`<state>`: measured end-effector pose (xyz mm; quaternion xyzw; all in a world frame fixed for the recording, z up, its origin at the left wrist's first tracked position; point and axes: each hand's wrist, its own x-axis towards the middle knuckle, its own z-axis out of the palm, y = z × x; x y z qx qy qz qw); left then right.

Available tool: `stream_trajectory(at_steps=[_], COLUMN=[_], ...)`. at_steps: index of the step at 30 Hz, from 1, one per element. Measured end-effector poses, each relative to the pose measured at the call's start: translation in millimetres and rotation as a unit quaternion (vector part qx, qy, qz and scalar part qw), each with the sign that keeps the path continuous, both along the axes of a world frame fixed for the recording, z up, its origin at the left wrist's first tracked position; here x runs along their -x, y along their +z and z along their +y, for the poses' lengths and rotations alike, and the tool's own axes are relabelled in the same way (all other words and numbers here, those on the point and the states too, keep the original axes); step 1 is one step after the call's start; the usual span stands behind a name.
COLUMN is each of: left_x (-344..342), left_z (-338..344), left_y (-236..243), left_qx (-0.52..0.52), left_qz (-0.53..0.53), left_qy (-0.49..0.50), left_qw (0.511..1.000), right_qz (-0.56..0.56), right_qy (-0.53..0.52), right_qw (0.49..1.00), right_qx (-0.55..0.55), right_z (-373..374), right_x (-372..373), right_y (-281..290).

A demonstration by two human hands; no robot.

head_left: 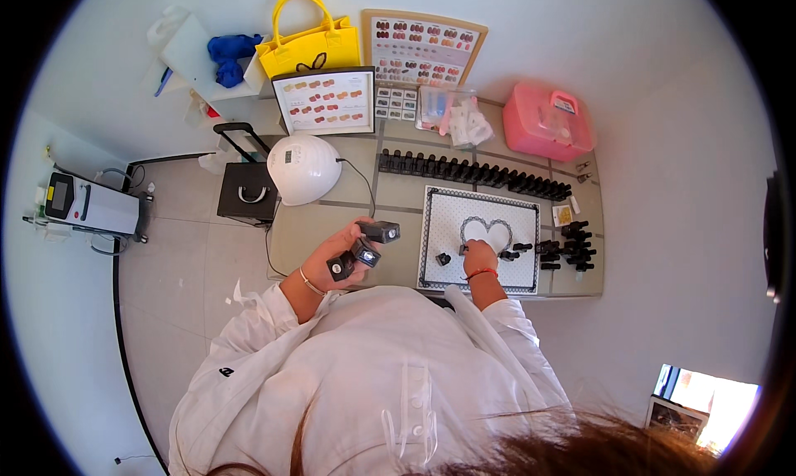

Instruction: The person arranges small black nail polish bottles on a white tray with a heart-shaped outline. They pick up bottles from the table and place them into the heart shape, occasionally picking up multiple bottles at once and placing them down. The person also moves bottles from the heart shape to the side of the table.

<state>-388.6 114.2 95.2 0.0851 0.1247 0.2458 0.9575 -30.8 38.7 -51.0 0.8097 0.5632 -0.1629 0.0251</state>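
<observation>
Three black nail polish bottles are gripped in my left hand, raised in front of the table's near edge with their ends tipped toward the right. Over the white patterned mat, my right hand has its fingers closed on a small dark nail polish bottle, partly hidden by the fingers. Another black bottle stands on the mat to the left of that hand. To its right, close by, lie a couple more black bottles. A heart outline is printed on the mat.
A long row of black bottles runs behind the mat, and a cluster of them lies to its right. A white nail lamp with a cord stands at the left, a pink case at the back right. Colour charts lean behind.
</observation>
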Motion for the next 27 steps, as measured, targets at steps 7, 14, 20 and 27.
stream_trajectory(at_steps=[7, 14, 20, 27], left_x=[-1.7, -3.2, -2.8, -3.6], left_z=[-0.9, -0.3, 1.3, 1.2], left_y=[5.7, 7.2, 8.1, 9.6], left_qx=[-0.024, -0.031, -0.051, -0.058], left_qz=[0.023, 0.041, 0.048, 0.061], left_qy=[0.014, 0.015, 0.015, 0.023], left_qw=[0.999, 0.999, 0.997, 0.996], right_qz=[0.004, -0.004, -0.002, -0.020], right_qy=[-0.009, -0.016, -0.020, -0.005], right_qw=[1.000, 1.000, 1.000, 1.000], right_qx=[0.009, -0.004, -0.009, -0.022], right_z=[-1.3, -3.1, -4.3, -7.1], right_x=[1.2, 2.9, 4.5, 4.2], right_y=[0.0, -2.7, 1.0, -4.9])
